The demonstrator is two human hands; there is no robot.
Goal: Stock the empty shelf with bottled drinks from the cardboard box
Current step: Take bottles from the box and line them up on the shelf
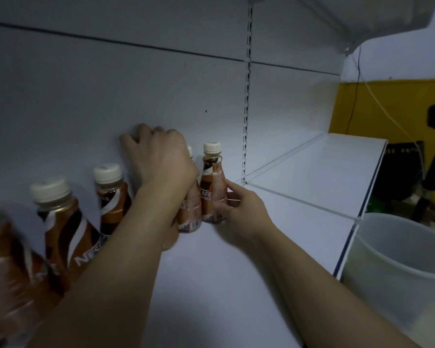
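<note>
Right hand (239, 209) clamped on upright bottle (212, 182), left hand (158, 159) just beside, grip unclear

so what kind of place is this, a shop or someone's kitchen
Most likely a shop or its stockroom. The white metal shelf hangs from a slotted upright, and identical coffee bottles stand in a row along its back, with the right hand gripping the end bottle.

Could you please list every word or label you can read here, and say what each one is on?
"NES": on the second bottle from the left.
"AFE": on the rightmost bottle, gripped by the right hand.
Lettering on the leftmost bottle: too blurred to read.
Nothing else is legible.
</note>
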